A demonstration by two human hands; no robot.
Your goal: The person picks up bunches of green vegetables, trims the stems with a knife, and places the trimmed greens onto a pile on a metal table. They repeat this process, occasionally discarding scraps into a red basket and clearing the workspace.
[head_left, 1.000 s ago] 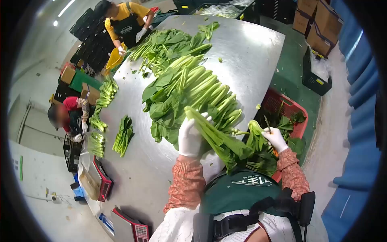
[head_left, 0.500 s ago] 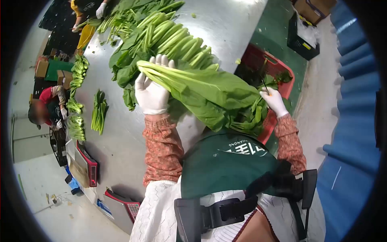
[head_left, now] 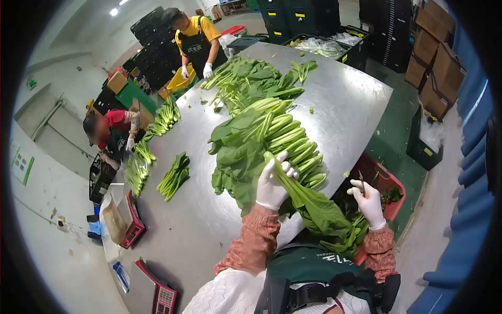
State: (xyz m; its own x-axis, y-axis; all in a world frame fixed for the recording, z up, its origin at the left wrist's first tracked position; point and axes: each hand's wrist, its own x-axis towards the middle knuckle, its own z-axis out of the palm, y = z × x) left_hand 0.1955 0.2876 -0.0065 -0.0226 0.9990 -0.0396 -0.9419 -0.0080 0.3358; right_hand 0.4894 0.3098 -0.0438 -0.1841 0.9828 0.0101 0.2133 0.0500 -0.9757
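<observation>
My left hand (head_left: 271,189), in a white glove, is closed around the pale stem end of a leafy green vegetable (head_left: 325,213). Its broad leaves slant down to the right, past the table edge. A small knife (head_left: 362,181) points upward from my gloved right hand (head_left: 370,206), whose fingers are pinched around it beside the red crate (head_left: 392,183). Just beyond my left hand lies a large pile of leafy greens (head_left: 293,137), stems toward the right.
A metal table (head_left: 345,110) carries more greens (head_left: 246,78), a small bunch (head_left: 174,177) and two red-edged scales (head_left: 137,225). One co-worker (head_left: 198,44) stands at the far side, another (head_left: 117,131) at the left near bagged greens (head_left: 138,170). A black crate (head_left: 424,144) sits on the floor.
My view has tilted up, showing more of the room. My left hand, earlier flat and open under the stems, has closed around them. The leaves now hang lower, and the knife stays in my right hand.
</observation>
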